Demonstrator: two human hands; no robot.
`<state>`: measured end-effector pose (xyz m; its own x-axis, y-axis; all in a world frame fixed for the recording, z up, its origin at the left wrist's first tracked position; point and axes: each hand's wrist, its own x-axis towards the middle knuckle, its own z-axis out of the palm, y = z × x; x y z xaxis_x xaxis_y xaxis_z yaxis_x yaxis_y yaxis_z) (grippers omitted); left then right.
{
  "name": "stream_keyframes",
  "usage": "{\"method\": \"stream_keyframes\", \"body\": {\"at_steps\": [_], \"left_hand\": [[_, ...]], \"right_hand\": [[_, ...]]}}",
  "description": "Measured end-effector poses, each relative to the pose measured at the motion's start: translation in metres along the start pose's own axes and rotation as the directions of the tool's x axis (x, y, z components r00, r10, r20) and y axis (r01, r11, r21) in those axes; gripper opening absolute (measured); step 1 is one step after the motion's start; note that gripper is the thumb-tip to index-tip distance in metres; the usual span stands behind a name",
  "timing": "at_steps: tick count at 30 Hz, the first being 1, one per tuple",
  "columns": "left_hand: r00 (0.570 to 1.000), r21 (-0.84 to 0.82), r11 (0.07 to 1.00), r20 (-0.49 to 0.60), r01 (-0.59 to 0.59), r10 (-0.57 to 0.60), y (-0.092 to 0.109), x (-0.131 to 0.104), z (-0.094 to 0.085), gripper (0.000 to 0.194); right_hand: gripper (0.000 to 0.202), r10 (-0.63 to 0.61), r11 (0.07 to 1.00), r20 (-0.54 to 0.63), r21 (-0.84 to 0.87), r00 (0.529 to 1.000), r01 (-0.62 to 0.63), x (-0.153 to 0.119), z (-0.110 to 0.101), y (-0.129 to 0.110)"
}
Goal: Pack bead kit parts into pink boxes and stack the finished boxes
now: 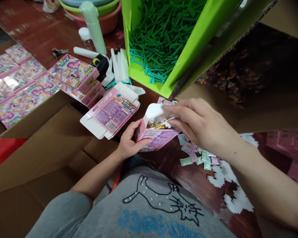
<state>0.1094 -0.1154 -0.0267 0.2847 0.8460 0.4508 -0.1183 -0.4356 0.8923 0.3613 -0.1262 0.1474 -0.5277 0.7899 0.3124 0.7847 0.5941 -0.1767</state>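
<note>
My left hand (130, 140) grips one end of a pink and purple printed box (159, 140), thumb on its front panel. The box is tilted, its white top flap standing up. Inside it shows a clear plastic bag of small colourful pieces (155, 124). At the box's mouth, my right hand (198, 120) has its fingers curled with thumb and fingertips close together; it seems to pinch the bag or the box edge, and I cannot make out which. Left of the box lies a stack of flattened pink boxes (111, 112) with unfolded white flaps.
A bright green bin (169, 91) of green sticks stands ahead. Small sachets (188, 150) and white grid pieces (217, 177) lie at right. Finished-looking boxes (72, 71) are stacked left, beside an open carton (39, 145). A pale green bottle (93, 28) stands behind.
</note>
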Motion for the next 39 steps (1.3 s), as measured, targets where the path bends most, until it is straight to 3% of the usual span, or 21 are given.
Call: {"method": "stream_keyframes", "body": {"at_steps": [4,6,11,15,18,21,25,30,33,36,39], "left_hand": [[1.0,0.005,1.0,0.01,-0.016,0.016,0.001,0.004,0.001,0.078],[0.999,0.009,0.999,0.002,-0.035,0.035,0.003,0.005,0.001,0.076],[0.99,-0.005,0.992,-0.055,-0.129,0.129,0.005,0.007,-0.004,0.073],[0.983,-0.007,0.983,-0.032,-0.183,0.183,0.004,0.011,-0.004,0.071],[0.978,0.013,0.978,-0.008,-0.208,0.208,0.004,0.013,-0.002,0.069],[0.981,0.008,0.981,0.009,-0.196,0.196,0.005,0.012,0.0,0.069],[0.985,0.005,0.985,0.015,-0.173,0.173,0.007,0.007,0.001,0.069],[0.981,0.063,0.98,0.06,-0.189,0.185,0.012,0.009,0.002,0.069],[0.959,0.088,0.962,0.138,-0.26,0.247,0.02,0.021,0.004,0.086],[0.904,0.167,0.912,0.285,-0.374,0.319,0.034,0.038,0.006,0.101],[0.855,0.31,0.838,0.422,-0.449,0.302,0.05,0.051,0.009,0.085]], "right_hand": [[0.026,-0.137,0.984,0.104,0.131,0.985,0.123,0.01,-0.006,0.002],[0.026,-0.16,0.974,0.094,0.174,0.983,0.142,0.01,-0.009,0.003],[0.037,0.121,0.993,-0.104,-0.003,0.987,-0.122,-0.003,-0.015,-0.001],[0.045,0.154,0.988,-0.126,0.009,0.98,-0.155,-0.011,-0.016,-0.011],[0.047,0.138,0.988,-0.053,0.079,0.989,-0.134,-0.012,-0.02,-0.013],[0.035,0.093,0.989,-0.002,0.119,0.996,-0.092,-0.012,-0.024,-0.008],[0.023,0.028,0.998,0.019,0.058,0.999,-0.029,-0.01,-0.031,0.002],[0.026,0.016,1.0,0.072,0.02,0.997,-0.018,-0.012,-0.039,0.011],[0.027,0.005,1.0,0.097,0.022,0.995,-0.007,-0.016,-0.042,0.009],[0.03,-0.028,1.0,0.142,0.005,0.99,0.028,-0.019,-0.049,0.001],[0.027,-0.06,0.994,0.166,-0.077,0.984,0.074,-0.023,-0.059,-0.007]]}}
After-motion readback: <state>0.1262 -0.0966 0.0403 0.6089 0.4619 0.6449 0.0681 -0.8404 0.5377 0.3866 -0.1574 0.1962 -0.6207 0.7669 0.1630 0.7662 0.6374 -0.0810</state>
